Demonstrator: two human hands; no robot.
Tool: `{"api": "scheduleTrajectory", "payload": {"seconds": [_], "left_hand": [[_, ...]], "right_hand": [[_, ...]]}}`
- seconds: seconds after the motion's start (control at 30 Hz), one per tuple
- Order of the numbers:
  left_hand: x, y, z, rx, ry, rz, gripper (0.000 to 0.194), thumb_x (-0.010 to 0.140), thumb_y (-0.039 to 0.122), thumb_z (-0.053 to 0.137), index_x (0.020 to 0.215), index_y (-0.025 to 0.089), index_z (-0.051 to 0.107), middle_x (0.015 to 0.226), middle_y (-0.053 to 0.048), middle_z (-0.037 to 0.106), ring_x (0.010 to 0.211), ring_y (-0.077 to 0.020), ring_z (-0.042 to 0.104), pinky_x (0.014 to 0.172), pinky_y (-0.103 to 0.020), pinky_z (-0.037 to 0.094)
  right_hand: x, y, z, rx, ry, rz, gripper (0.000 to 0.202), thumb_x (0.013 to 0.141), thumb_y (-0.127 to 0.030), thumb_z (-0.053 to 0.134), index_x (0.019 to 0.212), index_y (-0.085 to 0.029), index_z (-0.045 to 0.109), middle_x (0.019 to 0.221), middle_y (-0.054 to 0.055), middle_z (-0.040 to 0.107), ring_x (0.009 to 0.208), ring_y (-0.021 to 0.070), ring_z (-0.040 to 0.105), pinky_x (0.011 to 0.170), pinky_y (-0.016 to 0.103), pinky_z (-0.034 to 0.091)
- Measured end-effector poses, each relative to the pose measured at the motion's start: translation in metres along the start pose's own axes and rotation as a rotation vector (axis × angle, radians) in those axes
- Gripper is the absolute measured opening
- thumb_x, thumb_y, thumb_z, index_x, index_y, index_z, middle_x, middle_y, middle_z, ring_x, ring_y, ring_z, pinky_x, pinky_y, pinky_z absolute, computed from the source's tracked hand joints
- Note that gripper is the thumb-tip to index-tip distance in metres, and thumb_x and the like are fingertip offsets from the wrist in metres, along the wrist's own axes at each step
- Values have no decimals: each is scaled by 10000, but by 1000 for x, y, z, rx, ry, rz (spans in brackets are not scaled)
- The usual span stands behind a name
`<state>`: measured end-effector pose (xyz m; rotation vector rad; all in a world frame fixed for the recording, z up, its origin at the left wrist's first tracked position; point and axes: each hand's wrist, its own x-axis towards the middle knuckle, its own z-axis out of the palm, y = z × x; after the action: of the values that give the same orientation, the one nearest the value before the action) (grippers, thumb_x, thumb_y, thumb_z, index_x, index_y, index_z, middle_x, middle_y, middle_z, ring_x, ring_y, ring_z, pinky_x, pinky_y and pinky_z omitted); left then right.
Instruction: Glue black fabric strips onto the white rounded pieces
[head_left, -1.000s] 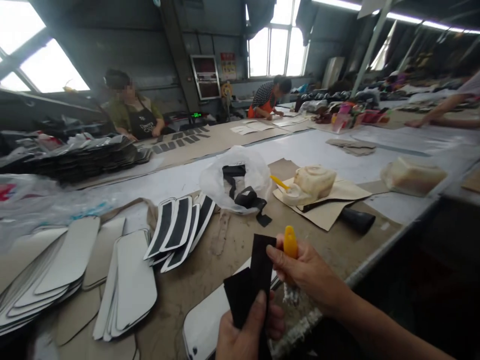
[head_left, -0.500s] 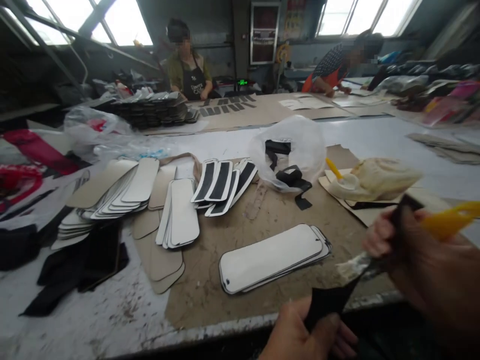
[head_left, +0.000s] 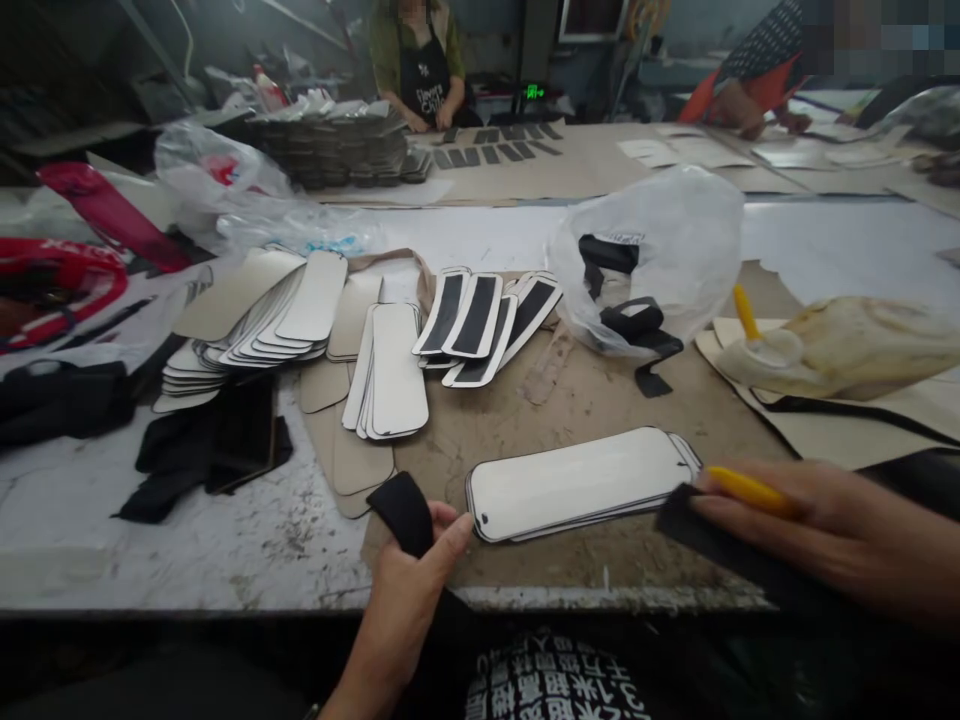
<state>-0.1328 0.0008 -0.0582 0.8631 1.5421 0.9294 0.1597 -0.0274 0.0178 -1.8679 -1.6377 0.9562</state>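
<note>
My left hand (head_left: 409, 590) grips one end of a black fabric strip (head_left: 403, 508) at the table's front edge. My right hand (head_left: 817, 520) holds a yellow-handled brush (head_left: 746, 488) and pinches the other black end (head_left: 686, 515) at the right. Between the hands lies a small stack of white oblong panels (head_left: 577, 482) on brown card. Fanned piles of white panels (head_left: 390, 365) and black-centred panels (head_left: 480, 315) lie further back.
A clear plastic bag (head_left: 660, 250) with black straps stands behind the panels. A lumpy glue-coated container with a yellow brush (head_left: 825, 345) sits on card at right. Black cloth (head_left: 202, 455) lies at left. Two other people work at the far side of the table.
The camera has tilted down and left. My hands have dropped to the table's front edge and spread apart, left hand to the left of the white stack, right hand with brush lowered beside it.
</note>
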Motion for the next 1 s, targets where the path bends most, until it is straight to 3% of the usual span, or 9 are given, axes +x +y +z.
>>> {"api": "scheduleTrajectory", "payload": {"seconds": [0.03,0.1,0.27,0.53,0.77,1.0], "left_hand": [[5,-1,2,17,-31,-15,397,605,486,765,756,157,602,565,56,458,541,-96,381,496,-199,285],[11,-2,6,46,-90,-54,389,606,478,757,751,151,604,557,54,461,530,-99,377,497,-210,275],[16,-2,8,71,-124,-62,313,617,430,718,698,149,606,555,45,466,516,-106,366,517,-232,282],[26,-9,4,53,-202,-121,242,659,380,672,713,147,635,512,59,423,469,-95,334,516,-232,320],[23,4,6,85,-208,-183,173,679,311,627,717,144,611,510,63,396,484,-96,324,472,-229,250],[24,2,11,146,-174,-162,285,668,422,672,666,167,544,518,68,381,495,-97,308,474,-241,220]], "right_hand": [[13,-10,10,-111,-206,-78,341,835,-482,534,681,-198,643,623,3,611,563,90,512,570,270,368],[38,-32,30,-291,-441,-185,295,892,-413,461,738,-215,617,650,14,619,563,115,510,548,255,352],[82,-68,75,-474,-583,-281,241,889,-358,464,836,-193,631,756,61,678,654,174,585,574,251,353],[108,-67,105,-602,-574,-367,241,874,-319,473,892,-180,669,816,94,707,739,220,646,580,264,362],[110,-64,112,-670,-554,-377,242,864,-325,477,916,-179,663,849,112,714,778,260,667,598,282,402],[111,-62,114,-666,-541,-401,259,861,-316,457,915,-172,666,846,117,716,786,271,672,595,290,412]]}}
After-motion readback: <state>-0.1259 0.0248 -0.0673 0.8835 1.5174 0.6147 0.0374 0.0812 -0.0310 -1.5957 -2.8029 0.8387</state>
